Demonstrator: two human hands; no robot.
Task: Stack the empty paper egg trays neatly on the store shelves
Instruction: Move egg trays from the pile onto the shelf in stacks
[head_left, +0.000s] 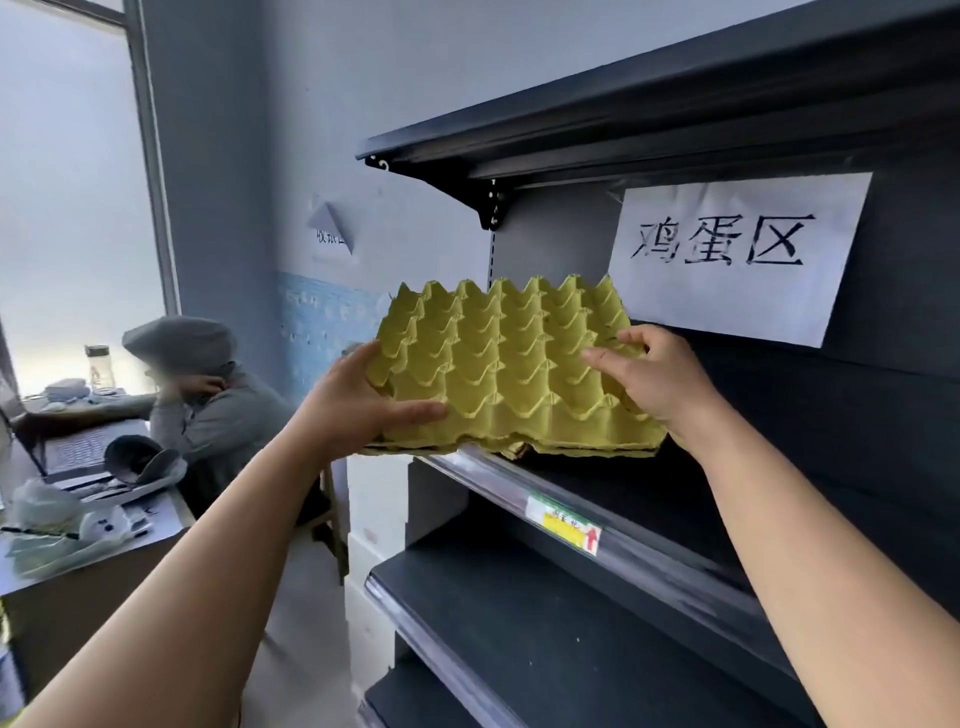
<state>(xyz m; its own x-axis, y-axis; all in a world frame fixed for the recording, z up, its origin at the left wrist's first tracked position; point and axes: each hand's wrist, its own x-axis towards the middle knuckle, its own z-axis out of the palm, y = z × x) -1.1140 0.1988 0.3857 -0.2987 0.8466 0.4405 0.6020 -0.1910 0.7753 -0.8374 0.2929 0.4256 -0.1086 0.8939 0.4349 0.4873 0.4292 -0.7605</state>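
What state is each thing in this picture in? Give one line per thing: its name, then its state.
Egg trays: empty, stacked, tilted, front edge resting on the shelf lip.
Left hand: gripping the trays' left edge.
Right hand: gripping the trays' right side.
Middle shelf: bare apart from the trays.
Lower shelf: bare.
Sign: taped to the back panel, creased.
Price tag: set in the shelf rail.

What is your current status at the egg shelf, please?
Left hand and right hand both gripping the yellow egg trays. Trays tilted, front edge on the shelf lip, overhanging left. Shelf behind clear.
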